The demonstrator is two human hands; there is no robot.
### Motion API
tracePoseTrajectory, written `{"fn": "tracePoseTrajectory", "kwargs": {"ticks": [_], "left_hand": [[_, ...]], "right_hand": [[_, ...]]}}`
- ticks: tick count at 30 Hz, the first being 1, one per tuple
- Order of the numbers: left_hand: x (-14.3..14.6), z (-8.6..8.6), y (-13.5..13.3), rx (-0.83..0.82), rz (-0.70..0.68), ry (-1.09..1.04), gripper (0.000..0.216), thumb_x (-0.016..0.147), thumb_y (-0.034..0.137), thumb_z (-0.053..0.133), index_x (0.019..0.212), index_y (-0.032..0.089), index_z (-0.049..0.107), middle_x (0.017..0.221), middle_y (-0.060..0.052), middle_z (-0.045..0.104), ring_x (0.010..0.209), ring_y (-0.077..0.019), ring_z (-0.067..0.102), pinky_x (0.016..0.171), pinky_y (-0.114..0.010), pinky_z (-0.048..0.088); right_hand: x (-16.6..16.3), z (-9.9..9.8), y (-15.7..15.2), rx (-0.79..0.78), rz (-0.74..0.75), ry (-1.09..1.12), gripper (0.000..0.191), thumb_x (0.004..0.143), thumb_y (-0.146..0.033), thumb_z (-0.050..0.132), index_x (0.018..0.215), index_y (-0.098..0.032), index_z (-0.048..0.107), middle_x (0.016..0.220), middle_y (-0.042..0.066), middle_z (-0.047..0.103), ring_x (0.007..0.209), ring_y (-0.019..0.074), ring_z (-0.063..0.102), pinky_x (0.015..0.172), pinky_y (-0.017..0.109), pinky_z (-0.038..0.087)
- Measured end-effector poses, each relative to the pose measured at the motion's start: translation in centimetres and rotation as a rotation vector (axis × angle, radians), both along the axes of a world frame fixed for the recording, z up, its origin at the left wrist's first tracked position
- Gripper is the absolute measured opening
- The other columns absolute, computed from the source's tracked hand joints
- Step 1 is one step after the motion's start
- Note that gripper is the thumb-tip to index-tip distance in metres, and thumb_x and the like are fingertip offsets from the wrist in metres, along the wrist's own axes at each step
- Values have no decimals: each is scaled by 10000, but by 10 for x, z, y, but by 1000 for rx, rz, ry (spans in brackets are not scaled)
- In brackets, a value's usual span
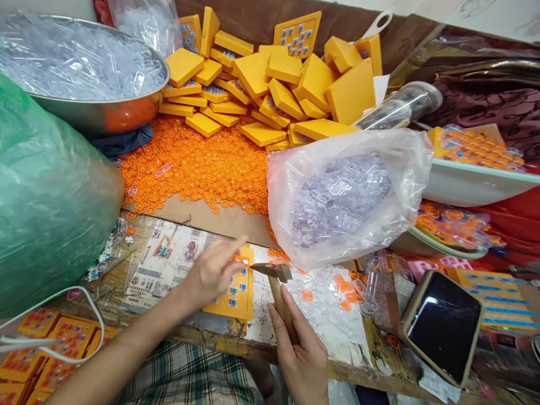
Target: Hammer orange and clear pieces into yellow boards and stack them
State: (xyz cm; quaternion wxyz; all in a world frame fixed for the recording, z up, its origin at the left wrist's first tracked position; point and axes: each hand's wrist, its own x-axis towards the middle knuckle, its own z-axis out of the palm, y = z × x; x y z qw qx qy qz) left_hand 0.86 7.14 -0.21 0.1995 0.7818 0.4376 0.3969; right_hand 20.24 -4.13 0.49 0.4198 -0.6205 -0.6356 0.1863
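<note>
My right hand (297, 349) is wrapped around the wooden handle of a small hammer (275, 274). The dark metal head lies level with the right edge of a yellow plastic plate (248, 298). Small blue-and-white pieces sit in rows on that plate, with orange rings near its top. Over the plate's upper left reaches my left hand (211, 270), slightly blurred, index finger stretched out and fingers apart. I see nothing held in it. The hand hides part of the plate. Beneath lies a worn printed board (156, 259).
Behind the board spreads a heap of orange rings (202, 163), backed by piled yellow plates (284, 64). A bag of clear plastic pieces (341, 197) stands right of centre. A metal basin (122, 109) and green bag (50, 214) flank the left; a dark-screened device (442, 326) lies right.
</note>
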Motion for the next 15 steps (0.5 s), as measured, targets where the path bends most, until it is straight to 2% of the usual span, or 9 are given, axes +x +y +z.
{"fn": "tracePoseTrajectory", "kwargs": {"ticks": [2,5,10,15], "left_hand": [[18,-2,-15,14,-75,-13,470,915,244,563,1373,185,472,891,-61,697,826,-198,635,766,-345,557],[31,-9,-24,27,-57,-4,527,902,204,578,1408,179,431,874,-76,700,811,-221,636,729,-372,560],[29,-11,-23,6,-34,-31,660,899,184,583,1490,223,292,902,-69,697,834,-219,639,762,-371,573],[22,-6,-24,-53,-87,-57,645,914,119,516,1499,240,273,953,-71,697,893,-209,643,812,-358,578]], "right_hand": [[1,1,-2,12,9,-13,536,901,-126,580,1396,-310,489,1328,26,625,1143,212,649,963,335,552],[2,4,-6,32,47,-64,568,906,-98,559,1420,-319,455,1299,26,641,1112,188,660,941,296,549],[2,4,-5,-42,132,-223,590,936,-90,499,1464,-326,380,1166,32,686,1000,152,686,832,231,547],[2,11,-4,-55,155,-240,596,942,-87,489,1473,-325,361,1083,29,684,925,136,680,792,217,531]]}}
